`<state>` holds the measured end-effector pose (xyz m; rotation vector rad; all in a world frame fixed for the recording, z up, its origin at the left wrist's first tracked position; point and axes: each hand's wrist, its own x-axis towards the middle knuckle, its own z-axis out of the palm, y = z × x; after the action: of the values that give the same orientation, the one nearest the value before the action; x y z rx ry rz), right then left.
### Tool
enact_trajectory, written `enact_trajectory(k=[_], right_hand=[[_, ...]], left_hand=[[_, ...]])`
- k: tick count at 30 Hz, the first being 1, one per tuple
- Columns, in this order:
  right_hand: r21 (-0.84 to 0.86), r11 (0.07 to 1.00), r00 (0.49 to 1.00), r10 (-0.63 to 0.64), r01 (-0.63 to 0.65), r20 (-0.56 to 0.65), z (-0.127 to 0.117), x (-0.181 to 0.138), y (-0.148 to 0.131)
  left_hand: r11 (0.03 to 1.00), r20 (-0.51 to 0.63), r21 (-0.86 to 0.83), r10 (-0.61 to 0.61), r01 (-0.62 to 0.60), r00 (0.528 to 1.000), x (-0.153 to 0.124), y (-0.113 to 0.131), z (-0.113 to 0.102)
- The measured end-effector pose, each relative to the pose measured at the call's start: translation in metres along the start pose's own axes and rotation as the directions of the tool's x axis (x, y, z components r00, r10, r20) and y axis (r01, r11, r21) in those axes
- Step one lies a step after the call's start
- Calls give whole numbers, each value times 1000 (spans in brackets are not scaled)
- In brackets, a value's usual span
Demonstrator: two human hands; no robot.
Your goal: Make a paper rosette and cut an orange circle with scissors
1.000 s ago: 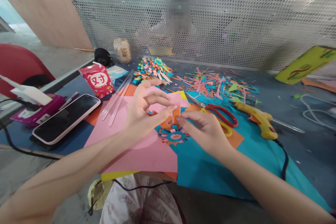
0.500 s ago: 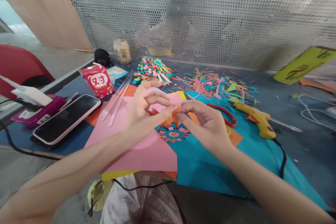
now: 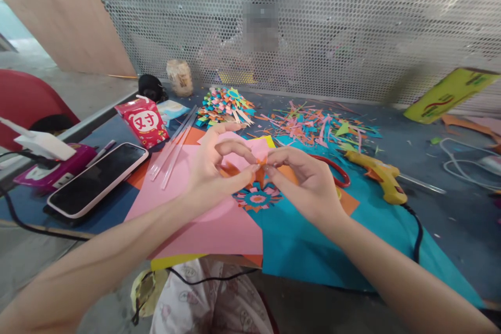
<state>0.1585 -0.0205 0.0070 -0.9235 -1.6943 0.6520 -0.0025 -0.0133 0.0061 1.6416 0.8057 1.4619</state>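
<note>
A small orange paper piece with pointed edges (image 3: 259, 170) is pinched between the thumb and fingertips of my left hand (image 3: 225, 167). My right hand (image 3: 305, 175) pinches the same piece from the other side, and the fingertips hide part of it. Just below lies a layered paper flower (image 3: 258, 199) in blue, pink and orange, resting where the pink paper (image 3: 211, 229) meets the blue paper (image 3: 313, 255). Beside my right hand, red scissor handles (image 3: 340, 172) show partly. Clear glue sticks (image 3: 172, 154) lie left of my left hand.
A yellow glue gun (image 3: 378, 175) lies on the right, its cord running off the front. Paper scraps (image 3: 313, 124) and a heap of coloured strips (image 3: 225, 107) are at the back. A phone (image 3: 97, 180), a red packet (image 3: 143, 121) and a purple power strip (image 3: 58, 167) occupy the left.
The orange piece has been turned between my fingers, so its pointed edges now show at the top. Both hands stay nearly in place, and the view has shifted slightly.
</note>
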Motion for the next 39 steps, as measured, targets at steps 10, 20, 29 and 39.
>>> enact_trajectory(k=[10,20,29,39], right_hand=[[-37,999,999,-34,34,-2,-1,0,2],[-82,997,999,6,-9,-36,-6,0,2],[32,993,993,115,-116,10,-10,-1,10],[88,961,961,251,-261,113,-8,4,13]], left_hand=[[1000,-3,-27,-5,5,1000,0,-2,0],[994,133,-8,-103,105,986,-8,-13,-9],[961,244,-92,-231,260,942,-5,-23,-4],[966,237,-84,-219,245,947,-7,-23,-4]])
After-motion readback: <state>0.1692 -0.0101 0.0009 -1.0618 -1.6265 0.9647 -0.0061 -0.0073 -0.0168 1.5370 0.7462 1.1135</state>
